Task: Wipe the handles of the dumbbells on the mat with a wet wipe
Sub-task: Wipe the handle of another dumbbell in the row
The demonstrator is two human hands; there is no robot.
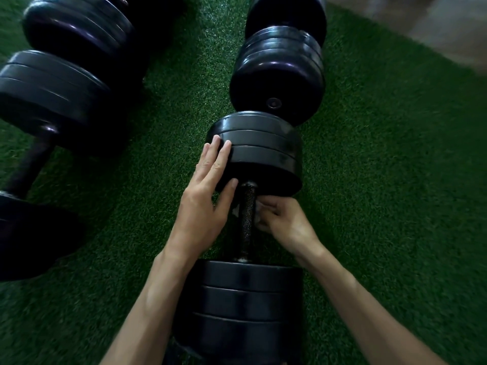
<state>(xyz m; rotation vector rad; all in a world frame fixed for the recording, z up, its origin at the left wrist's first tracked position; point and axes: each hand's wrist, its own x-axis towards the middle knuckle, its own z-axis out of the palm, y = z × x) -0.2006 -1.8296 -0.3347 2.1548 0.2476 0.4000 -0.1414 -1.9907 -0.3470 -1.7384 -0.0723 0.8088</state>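
A black dumbbell lies lengthwise on the green mat (382, 180), its knurled handle (247, 219) running between a far stack of plates (266, 154) and a near stack (242, 293). My left hand (208, 196) rests with straight fingers on the left side of the far plates, thumb near the handle's top. My right hand (284, 222) holds a white wet wipe (259, 212) bunched in curled fingers, pressed against the right side of the handle. A bit of white wipe also shows left of the handle.
Another dumbbell (279, 75) lies end to end beyond the first. Two more dumbbells sit at the left, one (50, 96) with its bar angled toward me and one (79, 25) behind it. A pale floor (434, 25) borders the mat at top right.
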